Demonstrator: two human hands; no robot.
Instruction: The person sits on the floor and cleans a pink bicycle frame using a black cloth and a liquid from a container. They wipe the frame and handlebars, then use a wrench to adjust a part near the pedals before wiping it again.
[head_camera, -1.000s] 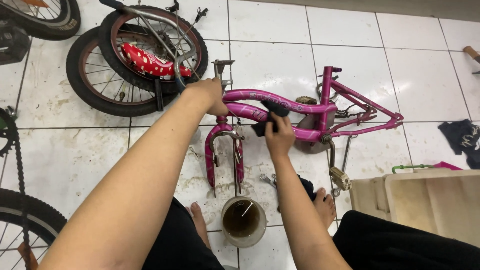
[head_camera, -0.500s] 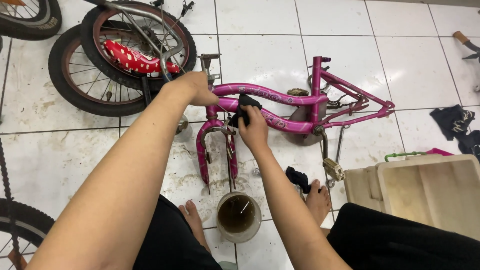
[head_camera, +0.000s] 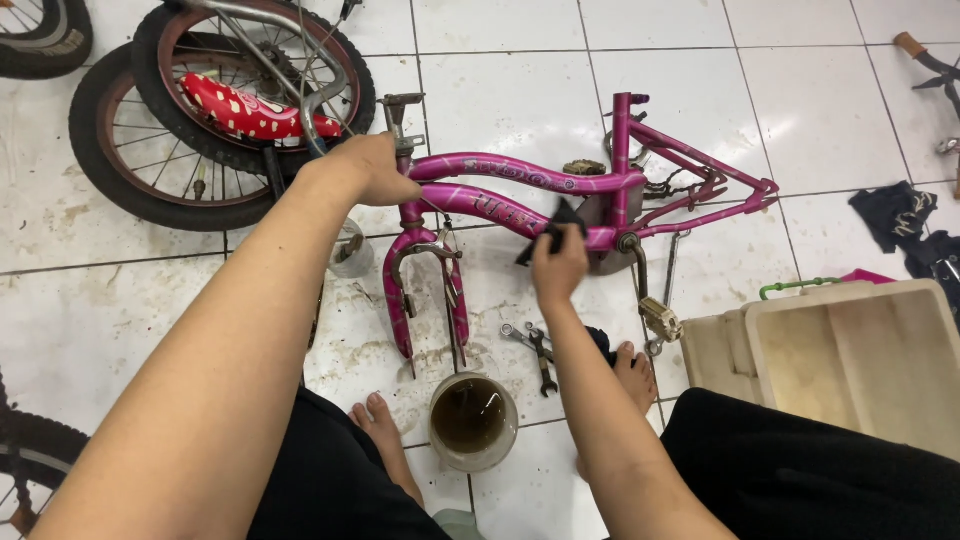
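Observation:
A small pink bicycle frame (head_camera: 520, 180) without wheels lies on the white tiled floor, its fork (head_camera: 425, 290) pointing toward me. My left hand (head_camera: 365, 168) grips the frame at the head tube, near the stem (head_camera: 402, 115). My right hand (head_camera: 558, 265) presses a black rag (head_camera: 556, 225) against the lower frame tube, close to the crank and the pedal (head_camera: 660, 318).
Two bicycle wheels (head_camera: 190, 120) with a red spotted mudguard lie at upper left. A cup of dark liquid (head_camera: 472, 420) stands between my bare feet, wrenches (head_camera: 535, 345) beside it. A beige plastic tub (head_camera: 850, 360) sits right, dark cloth (head_camera: 895, 215) beyond it.
My right hand has slid the rag along the frame tubes from near the head tube toward the crank. My left hand keeps its grip at the head tube.

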